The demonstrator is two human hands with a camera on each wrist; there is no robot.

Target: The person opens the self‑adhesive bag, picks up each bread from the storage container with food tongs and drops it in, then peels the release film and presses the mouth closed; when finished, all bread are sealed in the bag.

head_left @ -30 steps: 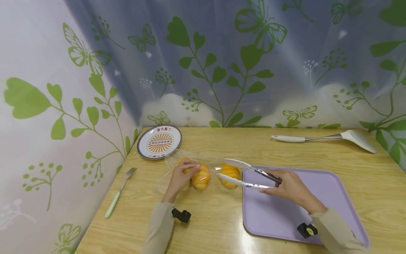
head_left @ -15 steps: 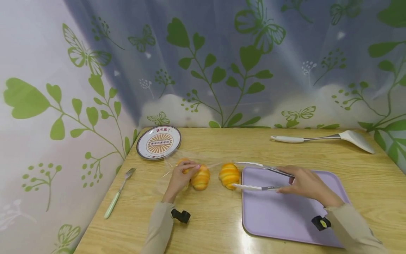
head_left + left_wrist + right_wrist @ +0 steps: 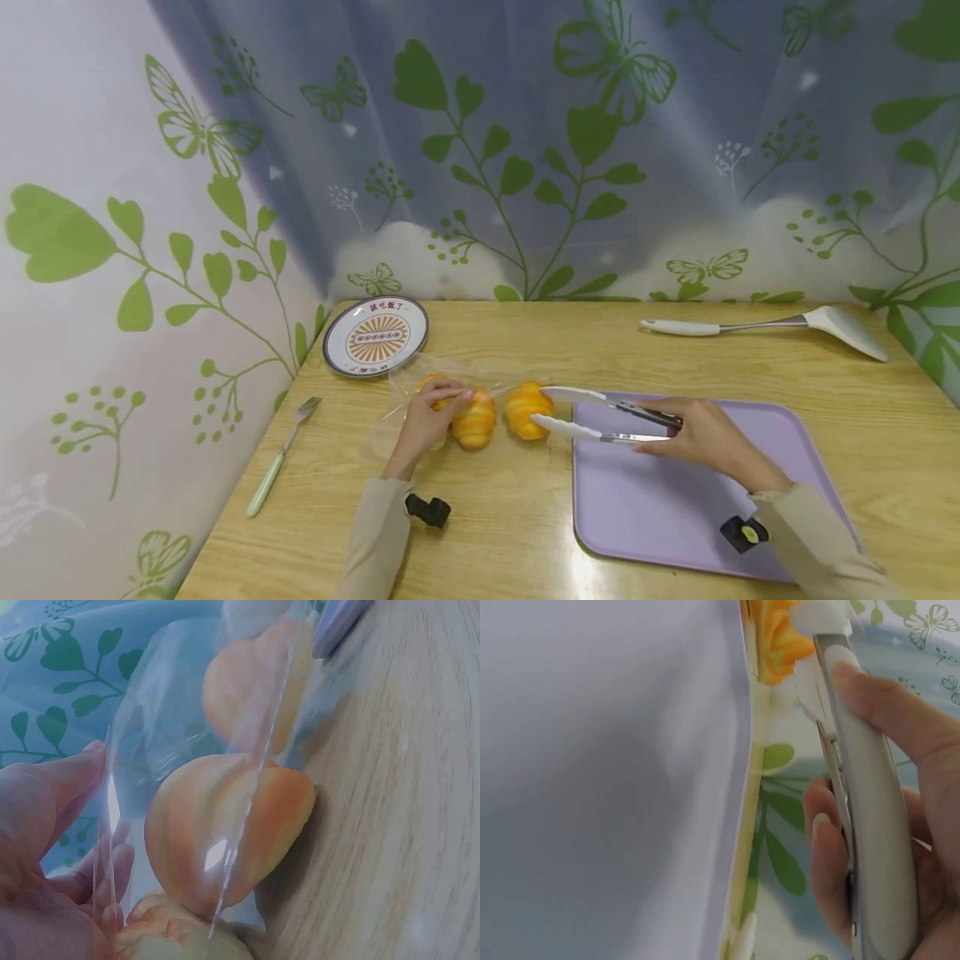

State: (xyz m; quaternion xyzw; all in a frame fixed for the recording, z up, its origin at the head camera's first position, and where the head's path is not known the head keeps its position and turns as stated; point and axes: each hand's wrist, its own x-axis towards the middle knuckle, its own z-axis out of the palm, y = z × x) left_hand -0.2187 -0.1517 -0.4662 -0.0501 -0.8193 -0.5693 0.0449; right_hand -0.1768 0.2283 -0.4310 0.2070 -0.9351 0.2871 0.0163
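My left hand [image 3: 423, 425] pinches the upper edge of a clear plastic bag [image 3: 161, 690] that lies on the table. Inside it, beside my fingers, sits an orange-striped bread roll [image 3: 474, 419]; part of another shows under the hand. A further bread roll [image 3: 528, 411] lies to the right, seen through the plastic in the left wrist view. My right hand [image 3: 701, 442] grips food tongs [image 3: 870, 795] with white scalloped tips, thumb on one arm and fingers on the other. The tong tips are spread and reach the right side of that roll; contact is hard to tell.
A lilac tray [image 3: 637, 517] lies under the right hand. A patterned plate [image 3: 337, 337] stands at the back left, a fork [image 3: 277, 467] with a green handle at the left. A white spatula [image 3: 840, 329] lies at the back right, before the printed curtain [image 3: 480, 167].
The tongs drew back right and spread wider, then came left again with their tips nearer together. The right-hand roll has shifted left, closer to the other. My left hand stays put.
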